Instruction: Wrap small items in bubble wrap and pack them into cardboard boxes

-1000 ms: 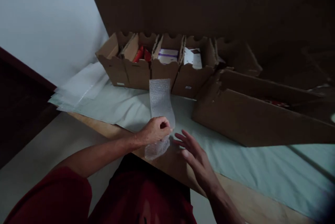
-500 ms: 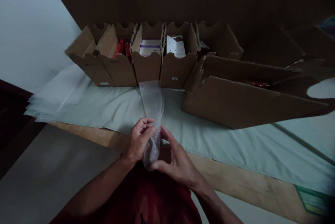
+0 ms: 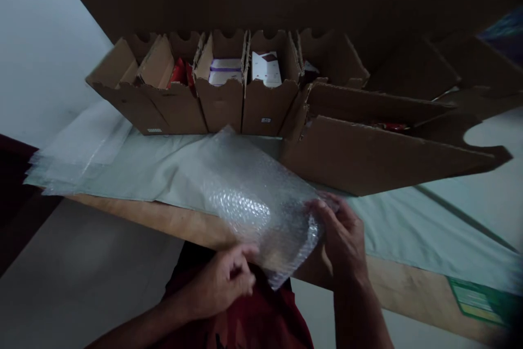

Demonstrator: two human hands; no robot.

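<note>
A sheet of clear bubble wrap (image 3: 253, 196) is spread wide over the near edge of the table. My left hand (image 3: 223, 281) pinches its near left corner, fingers curled. My right hand (image 3: 343, 237) grips its right edge, fingers wrapped round the wrap. The far end of the sheet reaches to the foot of a row of small cardboard bins (image 3: 220, 98).
The bins hold red packets (image 3: 180, 72) and white boxes (image 3: 265, 67). A long low cardboard box (image 3: 379, 153) lies to the right. A pale green cloth (image 3: 449, 229) covers the wooden table (image 3: 400, 294). Clear plastic sheets (image 3: 77, 147) are stacked at the left.
The bubble wrap was a narrow folded strip; now it is opened out wide. My right hand moved right along it, my left hand dropped toward me. The view shifted slightly left.
</note>
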